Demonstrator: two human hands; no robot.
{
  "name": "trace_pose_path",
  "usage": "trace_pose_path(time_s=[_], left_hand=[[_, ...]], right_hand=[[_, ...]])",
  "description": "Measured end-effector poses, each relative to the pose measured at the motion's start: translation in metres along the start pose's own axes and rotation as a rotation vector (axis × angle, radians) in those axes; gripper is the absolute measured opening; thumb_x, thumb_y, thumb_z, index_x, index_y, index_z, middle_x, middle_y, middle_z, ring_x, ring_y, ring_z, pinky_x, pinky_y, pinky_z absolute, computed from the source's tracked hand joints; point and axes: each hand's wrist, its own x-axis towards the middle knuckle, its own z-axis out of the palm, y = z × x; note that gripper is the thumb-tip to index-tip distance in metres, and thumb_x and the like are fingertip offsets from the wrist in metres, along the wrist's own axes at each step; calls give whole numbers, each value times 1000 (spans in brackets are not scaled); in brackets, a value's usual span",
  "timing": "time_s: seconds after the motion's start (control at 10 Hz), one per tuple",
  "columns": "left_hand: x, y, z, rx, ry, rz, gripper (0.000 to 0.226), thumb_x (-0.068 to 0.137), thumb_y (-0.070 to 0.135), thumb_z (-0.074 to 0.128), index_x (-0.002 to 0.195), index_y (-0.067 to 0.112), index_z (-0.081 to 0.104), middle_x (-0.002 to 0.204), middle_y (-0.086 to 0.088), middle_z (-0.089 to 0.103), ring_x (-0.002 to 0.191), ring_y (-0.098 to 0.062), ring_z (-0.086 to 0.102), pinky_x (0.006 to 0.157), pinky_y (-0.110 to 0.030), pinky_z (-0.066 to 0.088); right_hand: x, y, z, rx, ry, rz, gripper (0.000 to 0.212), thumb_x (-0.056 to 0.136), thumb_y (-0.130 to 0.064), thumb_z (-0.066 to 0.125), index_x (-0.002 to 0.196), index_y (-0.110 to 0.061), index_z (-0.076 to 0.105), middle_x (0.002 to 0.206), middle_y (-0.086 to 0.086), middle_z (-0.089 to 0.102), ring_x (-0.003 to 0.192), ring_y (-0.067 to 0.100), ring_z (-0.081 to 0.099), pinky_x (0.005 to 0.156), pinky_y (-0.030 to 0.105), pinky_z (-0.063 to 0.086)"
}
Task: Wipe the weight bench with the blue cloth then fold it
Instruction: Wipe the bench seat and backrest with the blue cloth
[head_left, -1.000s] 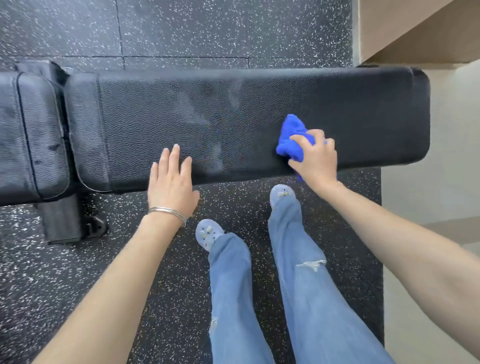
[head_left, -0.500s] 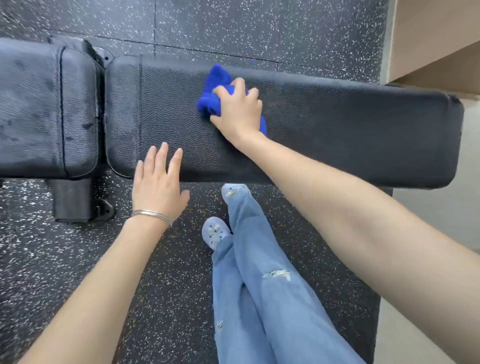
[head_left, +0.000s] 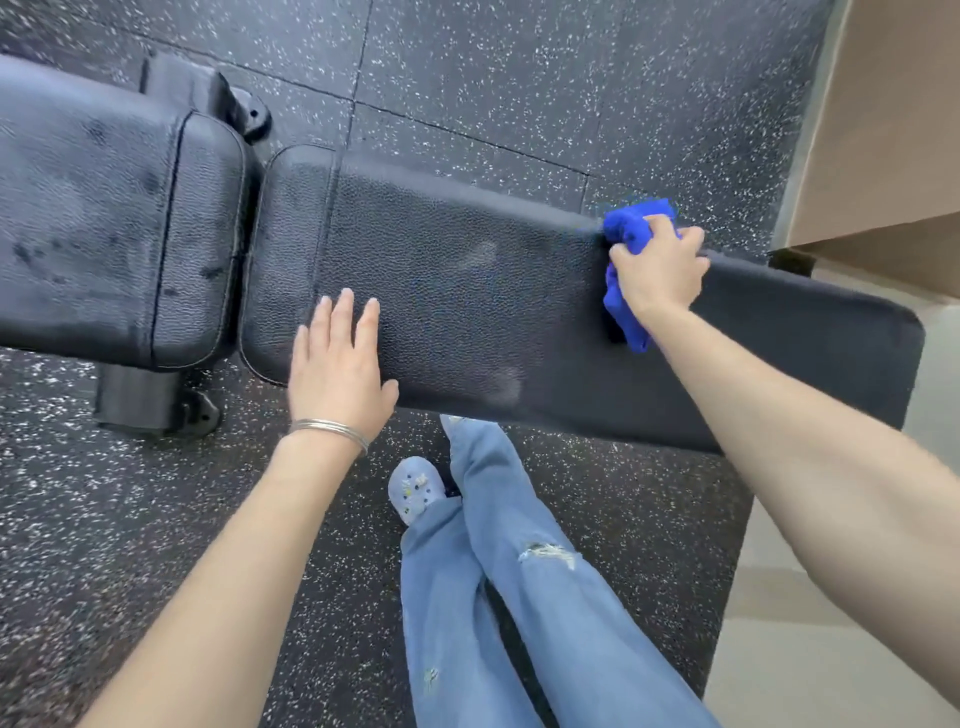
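1. Nearest, on the person's side of the weight bench (head_left: 467, 291), two legs in torn blue jeans (head_left: 519, 597) stand on the black speckled rubber floor (head_left: 519, 78). A pale blue clog (head_left: 415, 491) shows just short of the bench's near edge.
2. The left hand (head_left: 337, 374), with a thin silver bangle (head_left: 330, 431) at its wrist, lies flat on the near edge of the bench's long pad. It is close to the gap before the shorter seat pad (head_left: 114, 223). Its fingers are straight, close together, and hold nothing.
3. Further along the long pad, toward the end away from the seat pad, the right hand (head_left: 657, 270) presses down. Its fingers are curled round a bunched blue cloth (head_left: 631, 221).
4. The cloth sits at the bench's far edge. One bunch sticks out past the knuckles and another trails out under the wrist onto the pad.
5. Pale smears show on the long pad between the two hands.
6. Beyond the bench, seams between floor tiles run across the rubber.
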Motion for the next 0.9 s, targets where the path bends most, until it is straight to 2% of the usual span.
trace_pose_path(time_s=[0.1,0.2,0.3,0.4,0.5,0.6,0.7,0.8,0.9], left_hand=[[6,6,-2,-32,5,-9,87,83,35,64,149,14,11,158,-11,7,146,-28,5,119,-43,11],[8,-3,-10,-53,39,-59,87,81,32,67,149,13,15,158,-12,11,146,-29,8,118,-44,13],[7,-22,-20,-49,66,-127,87,79,29,70,147,10,20,157,-15,15,145,-31,12,117,-46,16],[7,-34,-28,-50,52,-178,87,78,28,71,147,8,21,156,-15,16,145,-32,12,117,-46,17],[10,-35,-29,-62,48,-183,87,79,29,70,147,8,20,157,-15,15,145,-31,12,117,-46,16],[13,-35,-28,-60,59,-180,87,80,31,69,148,9,18,157,-14,14,145,-30,10,118,-45,16],[15,-40,-25,-61,59,-173,87,80,32,68,148,10,17,157,-13,12,146,-30,9,118,-45,14],[15,-47,-20,-77,60,-176,87,81,32,67,148,10,16,158,-12,11,146,-29,8,118,-45,13],[10,-58,-19,-85,65,-177,87,81,32,67,148,10,15,158,-12,11,146,-29,8,118,-45,13]], right_hand=[[-6,-48,13,-22,5,-51,39,85,-36,55,121,-21,52,132,11,40,112,39,44,94,42,40],[-21,-109,25,-49,-43,-240,39,83,-39,57,119,-23,53,130,10,42,109,39,46,92,40,40],[-54,-167,45,-109,-53,-512,41,81,-43,61,117,-25,53,129,9,43,106,36,46,87,39,42],[-82,-173,50,-209,-67,-764,44,79,-42,63,118,-25,53,132,9,43,104,33,45,82,39,41],[-88,-123,39,-350,-130,-1203,43,72,-36,69,112,-23,60,128,12,55,97,36,53,74,38,43],[-70,-65,23,-295,-83,-1231,36,63,-30,76,97,-19,70,110,15,66,78,38,60,64,40,51],[-42,-51,15,-174,-97,-729,42,69,-27,71,111,-22,65,123,13,55,92,38,52,77,42,48],[-38,-83,23,-105,-44,-485,42,77,-33,66,118,-27,59,130,7,45,104,37,47,87,41,45],[-51,-136,39,-54,-10,-464,42,80,-37,62,121,-28,57,134,6,43,108,36,46,93,39,41]])
